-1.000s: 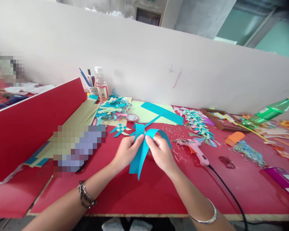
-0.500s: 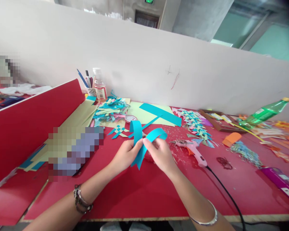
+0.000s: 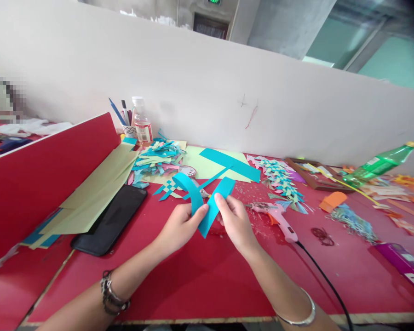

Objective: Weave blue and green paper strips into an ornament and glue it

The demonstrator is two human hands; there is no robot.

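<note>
Between my hands is a blue paper strip (image 3: 211,213), bent so that one part curls up to the left and another rises to the right. My left hand (image 3: 182,226) pinches it with the thumb at the lower left. The thumb and fingers of my right hand (image 3: 235,220) grip its right-hand part. Just behind lies a small woven blue-and-cream checked piece (image 3: 169,186) with loose strip ends. A wider blue paper piece (image 3: 241,168) rests on a pale yellow-green sheet (image 3: 195,156) farther back.
A pink glue gun (image 3: 279,218) with a black cord lies to the right. Leftward are a black phone (image 3: 112,223) and yellowish paper sheets (image 3: 89,202). A pile of cut strips (image 3: 158,158), a woven chain (image 3: 279,177), a bottle (image 3: 143,122) and a green bottle (image 3: 379,165) stand or lie farther back.
The left loop has leaned over to the left and opened. My right hand has shifted its grip along the strip, and the right part now stands straighter instead of curling over.
</note>
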